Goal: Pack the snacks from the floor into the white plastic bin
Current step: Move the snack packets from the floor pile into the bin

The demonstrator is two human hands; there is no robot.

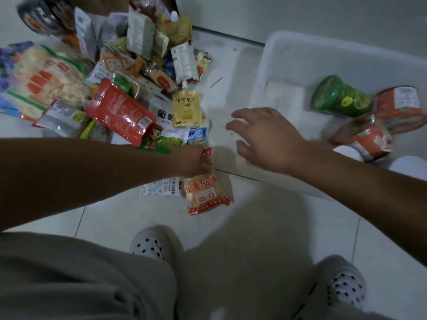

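**A:** Why the heap left of the white plastic bin (300, 49)?

**B:** The snacks (92, 77) lie on the floor there, handy for packing. A green cup (339, 98) and orange cups (372, 137) already lie inside the bin.

**A:** And the hands?

**B:** The right hand (270, 137), fingers spread and empty, hovers at the bin's left rim. Further left, the left hand (191, 161) pinches a red-dotted packet (204, 195), likely to lift it.

**A:** Any writing?

**B:** A yellow pouch (186, 109) reads 桔梗梨汁.
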